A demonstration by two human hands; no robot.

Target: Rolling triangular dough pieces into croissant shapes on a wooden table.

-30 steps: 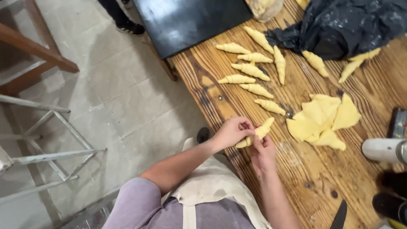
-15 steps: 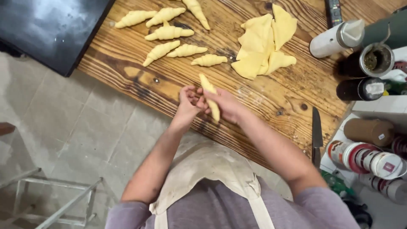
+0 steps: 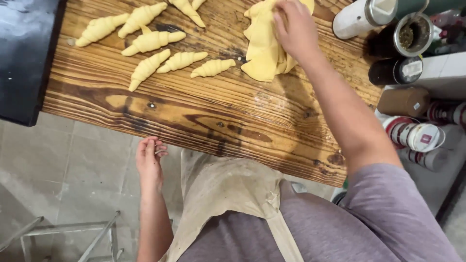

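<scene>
My right hand (image 3: 296, 28) reaches over the wooden table (image 3: 213, 116) and lies on a pile of flat yellow dough pieces (image 3: 264, 53), fingers pressed onto the top sheet. My left hand (image 3: 149, 157) hangs below the table's front edge, empty, its fingers loosely curled. Several rolled, unbaked croissants (image 3: 180, 61) lie in loose rows at the table's far left, apart from both hands.
A black tray (image 3: 24, 58) sits off the table's left end. Jars, tins and a white bottle (image 3: 361, 17) crowd the right side. A metal frame (image 3: 73, 233) stands on the tiled floor at lower left. I wear a beige apron (image 3: 228, 194).
Both hands held a rolled croissant at the table's front edge. Now that is gone from them; my right hand has moved to the dough pile and my left has dropped below the table.
</scene>
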